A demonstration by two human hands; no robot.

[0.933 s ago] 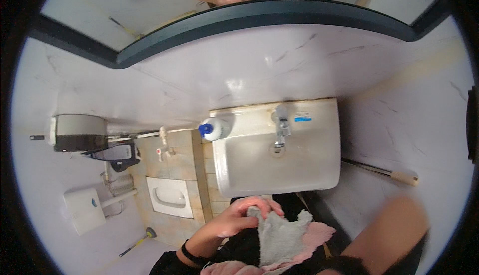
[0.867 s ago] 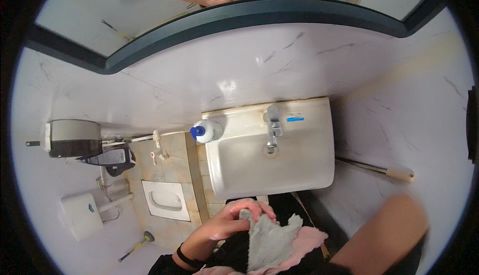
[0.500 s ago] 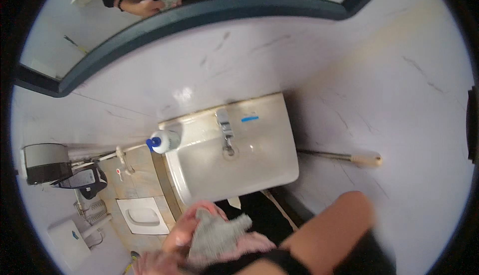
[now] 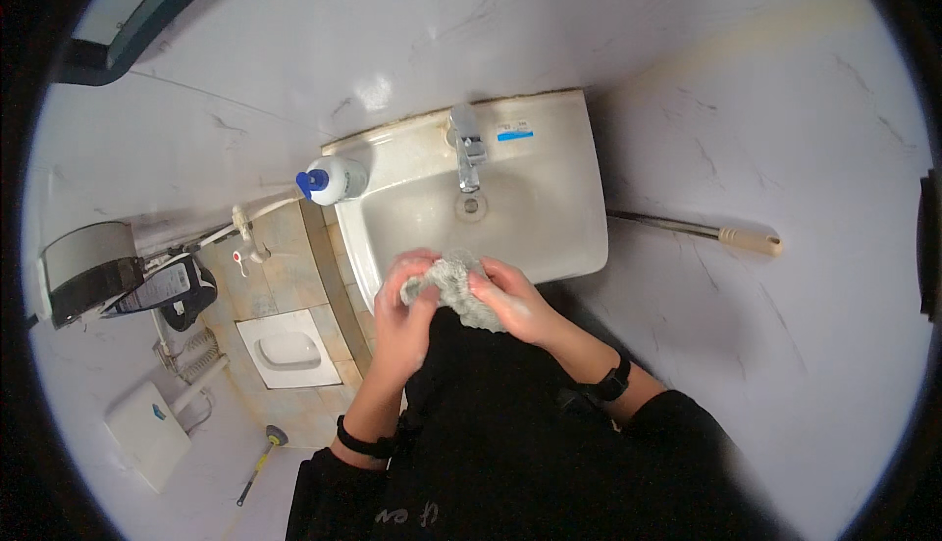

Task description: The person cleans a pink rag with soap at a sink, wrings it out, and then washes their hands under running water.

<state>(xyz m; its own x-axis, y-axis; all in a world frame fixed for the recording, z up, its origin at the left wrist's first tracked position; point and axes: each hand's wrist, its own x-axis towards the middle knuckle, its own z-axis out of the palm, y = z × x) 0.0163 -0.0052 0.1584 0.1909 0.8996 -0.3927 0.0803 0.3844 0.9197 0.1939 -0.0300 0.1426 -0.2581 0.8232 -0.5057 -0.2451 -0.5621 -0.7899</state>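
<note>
A light grey cloth (image 4: 457, 288), bunched into a crumpled wad, is gripped between both hands at the front rim of the white sink (image 4: 535, 237). My left hand (image 4: 400, 313) is closed around its left side, fingers curled and thumb pressing on it. From the other side, my right hand (image 4: 522, 308) holds it with the thumb on top; some of its fingers are hidden behind the cloth. White patches like suds show on my right hand. Beyond the cloth, the chrome tap (image 4: 466, 149) stands over the drain, and no water stream is visible.
A white pump bottle (image 4: 340, 180) with a blue top stands on the sink's left corner. A beige-handled rod (image 4: 748, 240) sticks out right of the sink. At left are a squat toilet (image 4: 291, 349), a wall tap (image 4: 245, 242) and a paper dispenser (image 4: 96, 271).
Both hands and the cloth have moved up to the sink's front rim. The cloth, earlier spread and hanging, is now bunched. The view has shifted, leaving less of the mirror visible.
</note>
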